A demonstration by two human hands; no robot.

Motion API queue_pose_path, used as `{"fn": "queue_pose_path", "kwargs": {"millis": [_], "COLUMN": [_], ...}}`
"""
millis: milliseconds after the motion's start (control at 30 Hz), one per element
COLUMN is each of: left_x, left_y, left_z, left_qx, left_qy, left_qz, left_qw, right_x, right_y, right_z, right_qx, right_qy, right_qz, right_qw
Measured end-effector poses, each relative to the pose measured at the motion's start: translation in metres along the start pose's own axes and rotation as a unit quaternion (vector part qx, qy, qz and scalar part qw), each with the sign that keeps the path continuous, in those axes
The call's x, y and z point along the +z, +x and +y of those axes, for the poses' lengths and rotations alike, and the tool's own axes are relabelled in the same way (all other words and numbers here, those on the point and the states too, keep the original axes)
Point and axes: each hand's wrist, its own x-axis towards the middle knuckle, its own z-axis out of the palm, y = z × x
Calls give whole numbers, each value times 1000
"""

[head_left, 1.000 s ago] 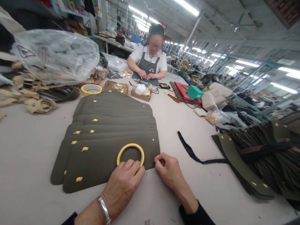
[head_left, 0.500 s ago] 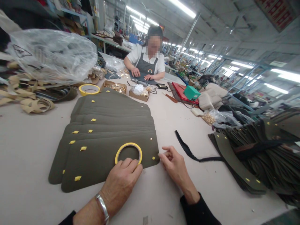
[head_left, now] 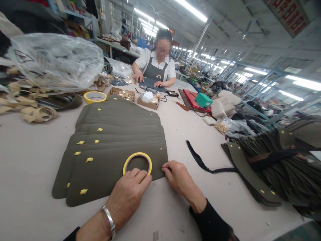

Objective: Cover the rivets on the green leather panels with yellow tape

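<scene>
Dark olive panels (head_left: 117, 160) lie overlapped in a stack on the table, several of them carrying small yellow tape pieces (head_left: 89, 159). A roll of yellow tape (head_left: 137, 154) rests on the front panel, its near rim gripped by my left hand (head_left: 130, 190). At that panel's lower right corner is my right hand (head_left: 179, 177), thumb and forefinger pinched together. Those fingertips cover the corner, so what they hold is hidden. Just above them, a small gold-coloured stud (head_left: 161, 149) shows on the panel.
Across the table a co-worker (head_left: 155, 68) handles a dark piece. Boxes of metal parts (head_left: 124, 95), another tape roll (head_left: 95, 97) and a clear plastic bag (head_left: 57, 62) stand behind the panels. To the right are a black strip (head_left: 200, 162) and bundled olive pieces (head_left: 250, 174).
My right hand has moved left onto the panel's corner, its fingers closing over the place where a yellow tape piece showed. My left hand stays on the tape roll.
</scene>
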Motion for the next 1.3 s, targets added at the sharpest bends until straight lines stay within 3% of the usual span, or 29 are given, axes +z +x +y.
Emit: {"fn": "queue_pose_path", "kwargs": {"millis": [100, 167, 267, 433, 567, 700, 867, 1000, 1100, 1200, 1300], "left_x": [-9, -18, -30, -36, -36, -36, -34, -33, -31, -24, -15], "left_y": [0, -1, -6, -14, -17, -21, -26, -25, -17, -9, -4], "left_z": [-6, -6, -3, 8, 15, 19, 23, 25, 27, 25, 24], "left_qx": [29, 44, 36, 13, 29, 44, 39, 22, 29, 42, 37], "left_qy": [-63, -119, -143, -98, -46, -30, -76, -74, -54, -59, -74], "left_qz": [91, 145, 152, 145, 158, 154, 108, 74, 80, 107, 130], "left_qw": [993, 981, 977, 985, 986, 987, 991, 994, 995, 992, 988], "right_x": [-4, -10, -18, -20, -15, -9, 4, 10, 9, 8, 10], "right_y": [-3, -10, -26, -46, -48, -47, -52, -57, -56, -52, -46], "right_z": [-4, -10, -22, -49, -61, -61, -58, -58, -60, -61, -60], "right_qx": [52, 58, 14, -119, -226, -266, -279, -215, -33, 143, 177], "right_qy": [35, 47, 74, 180, 137, 95, 70, 105, 239, 409, 453], "right_qz": [-5, -47, -84, 87, 105, 118, 199, 221, 162, 69, 50], "right_qw": [998, 996, 994, 973, 959, 952, 937, 945, 957, 898, 872]}}
